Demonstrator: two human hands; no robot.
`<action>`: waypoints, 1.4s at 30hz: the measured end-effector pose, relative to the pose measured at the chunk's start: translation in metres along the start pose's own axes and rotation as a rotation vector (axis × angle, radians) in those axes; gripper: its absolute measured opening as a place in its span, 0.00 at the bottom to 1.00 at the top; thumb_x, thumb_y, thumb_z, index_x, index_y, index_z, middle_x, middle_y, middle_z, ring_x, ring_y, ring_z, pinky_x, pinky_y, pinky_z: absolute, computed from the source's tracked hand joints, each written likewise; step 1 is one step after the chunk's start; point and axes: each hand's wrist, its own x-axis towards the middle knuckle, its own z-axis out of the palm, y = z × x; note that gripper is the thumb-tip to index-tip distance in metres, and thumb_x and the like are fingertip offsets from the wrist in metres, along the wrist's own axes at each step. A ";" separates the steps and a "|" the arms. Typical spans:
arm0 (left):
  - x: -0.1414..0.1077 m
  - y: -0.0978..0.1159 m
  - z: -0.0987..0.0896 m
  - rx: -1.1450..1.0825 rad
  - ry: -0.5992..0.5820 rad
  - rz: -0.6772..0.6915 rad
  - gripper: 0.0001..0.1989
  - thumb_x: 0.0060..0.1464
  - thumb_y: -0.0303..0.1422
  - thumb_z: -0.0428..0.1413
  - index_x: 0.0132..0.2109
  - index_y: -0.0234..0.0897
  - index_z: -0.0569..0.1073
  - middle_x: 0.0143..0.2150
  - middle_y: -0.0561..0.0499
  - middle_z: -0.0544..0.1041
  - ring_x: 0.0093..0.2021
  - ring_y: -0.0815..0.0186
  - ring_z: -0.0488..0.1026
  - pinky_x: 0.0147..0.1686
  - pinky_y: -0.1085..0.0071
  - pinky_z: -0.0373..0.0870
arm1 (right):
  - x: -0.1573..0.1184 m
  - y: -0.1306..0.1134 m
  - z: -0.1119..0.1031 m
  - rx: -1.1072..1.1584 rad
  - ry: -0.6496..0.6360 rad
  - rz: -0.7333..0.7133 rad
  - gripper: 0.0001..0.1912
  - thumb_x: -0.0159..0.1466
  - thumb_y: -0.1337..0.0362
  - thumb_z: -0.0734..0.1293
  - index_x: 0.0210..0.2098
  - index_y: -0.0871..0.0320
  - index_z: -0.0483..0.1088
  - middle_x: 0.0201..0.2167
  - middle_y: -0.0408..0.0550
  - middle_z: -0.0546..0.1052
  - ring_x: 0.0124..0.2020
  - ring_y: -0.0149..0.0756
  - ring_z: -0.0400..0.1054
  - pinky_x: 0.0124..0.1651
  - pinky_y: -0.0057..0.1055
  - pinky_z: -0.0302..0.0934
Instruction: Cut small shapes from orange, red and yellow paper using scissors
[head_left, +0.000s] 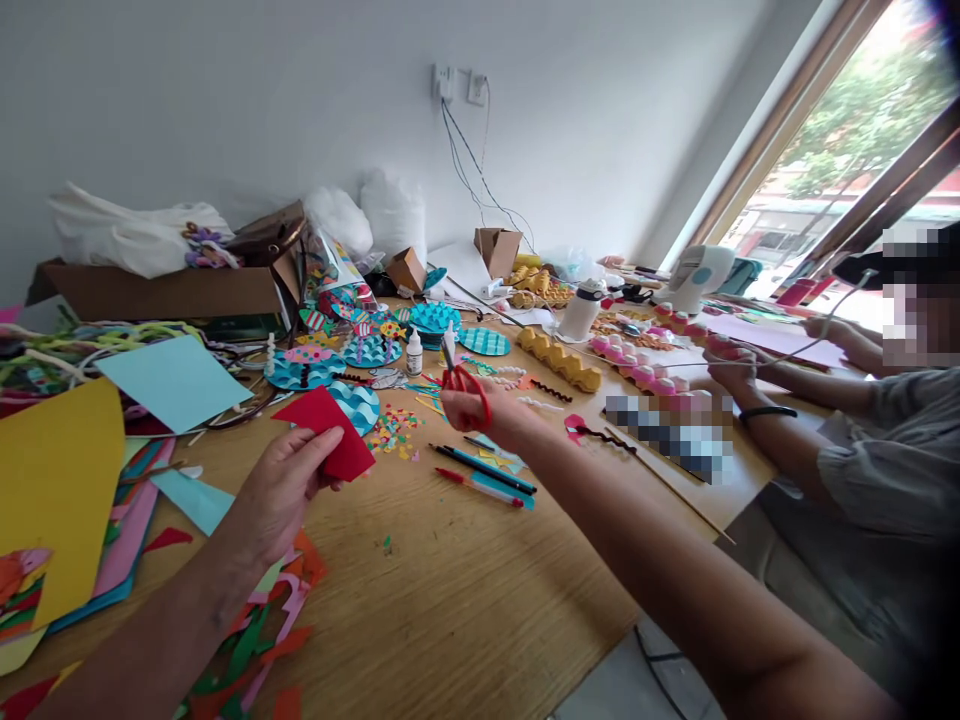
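My left hand (289, 485) pinches a piece of red paper (351, 455) between thumb and fingers, above the left part of the table. To the right of it, my right hand (476, 412) is closed round the red handles of a pair of scissors (480, 385), whose blades point up and away from me. The scissors and the red paper are apart. Beyond the hands stand a small white glue bottle (414, 354) and several blue wavy paper discs (356, 408). Tiny coloured paper bits (397, 430) lie between the hands. Pens (480, 468) rest just below my right hand.
Coloured paper sheets (56, 490) and offcuts (281, 620) cover the table's left side. A cardboard box (165, 295) stands at the back left. Yellow egg-carton strips (559, 360) and a white jar (581, 312) are right of centre. Another person (885, 440) sits at the right, arms over the table.
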 end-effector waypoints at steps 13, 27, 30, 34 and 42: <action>-0.006 0.003 0.000 0.310 -0.082 0.268 0.09 0.43 0.37 0.61 0.21 0.37 0.75 0.19 0.51 0.74 0.20 0.67 0.67 0.20 0.74 0.67 | -0.022 -0.010 0.086 0.320 0.012 0.031 0.19 0.42 0.62 0.75 0.28 0.57 0.63 0.22 0.36 0.67 0.22 0.25 0.59 0.24 0.24 0.52; -0.003 0.013 -0.004 0.232 -0.028 0.213 0.08 0.39 0.34 0.64 0.23 0.36 0.73 0.21 0.52 0.76 0.23 0.65 0.74 0.25 0.70 0.72 | -0.028 0.013 0.091 -0.070 -0.001 -0.074 0.15 0.57 0.52 0.66 0.27 0.57 0.61 0.21 0.38 0.62 0.23 0.29 0.55 0.26 0.26 0.50; 0.000 0.019 -0.009 0.152 -0.034 0.215 0.09 0.38 0.35 0.65 0.24 0.36 0.73 0.23 0.52 0.77 0.27 0.64 0.76 0.27 0.72 0.72 | -0.030 0.015 0.090 -0.207 -0.050 -0.081 0.17 0.60 0.51 0.63 0.24 0.57 0.60 0.19 0.38 0.60 0.22 0.28 0.53 0.24 0.25 0.46; 0.000 0.023 -0.012 0.102 -0.034 0.177 0.12 0.37 0.35 0.67 0.25 0.36 0.73 0.24 0.53 0.77 0.28 0.65 0.76 0.27 0.74 0.72 | -0.031 0.016 0.091 -0.319 -0.091 -0.112 0.18 0.61 0.53 0.63 0.22 0.57 0.57 0.18 0.37 0.58 0.22 0.27 0.51 0.24 0.25 0.44; 0.002 0.015 -0.010 0.115 -0.065 0.140 0.10 0.37 0.35 0.67 0.25 0.35 0.74 0.24 0.52 0.78 0.26 0.65 0.76 0.25 0.74 0.73 | -0.032 0.017 0.091 -0.361 -0.106 -0.139 0.19 0.63 0.53 0.62 0.22 0.57 0.56 0.18 0.37 0.57 0.21 0.26 0.50 0.24 0.25 0.44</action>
